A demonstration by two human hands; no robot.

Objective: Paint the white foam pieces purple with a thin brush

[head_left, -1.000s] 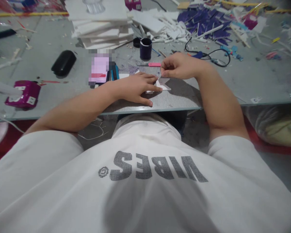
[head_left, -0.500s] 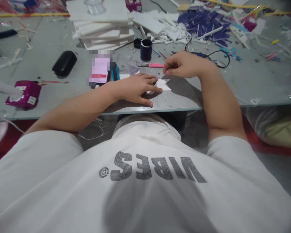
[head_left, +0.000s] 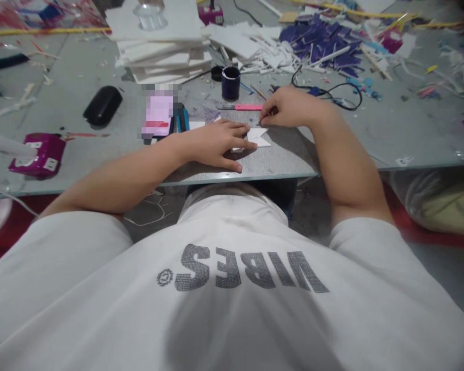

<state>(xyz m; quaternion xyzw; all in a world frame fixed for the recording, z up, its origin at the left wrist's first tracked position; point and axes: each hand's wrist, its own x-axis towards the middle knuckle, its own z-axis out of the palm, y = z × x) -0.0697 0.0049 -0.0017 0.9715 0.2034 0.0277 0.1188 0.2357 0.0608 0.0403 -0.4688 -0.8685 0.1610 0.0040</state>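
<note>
My left hand (head_left: 224,143) lies flat with its fingers spread over a small white board piece (head_left: 260,139), pressing it against the table. A V-shaped notch shows at the piece's right end; the rest is under my fingers. Just beyond that notch, my right hand (head_left: 282,107) is closed in a pinch, fingertips low over the table. Whatever it may hold is too small to make out. A pink-handled craft knife (head_left: 247,107) lies past the piece, its handle end close to my right fingers.
A dark jar (head_left: 231,84) stands open beyond the knife. To the left are a phone (head_left: 158,113), a blue cutter (head_left: 182,119), a black case (head_left: 102,106) and a purple block (head_left: 38,154). White boards (head_left: 158,44) are stacked behind, beside purple scraps (head_left: 325,44).
The whole view has shifted slightly. My left hand stays flat on the white piece, and my right fingertips have dipped a little lower, still pinched.
</note>
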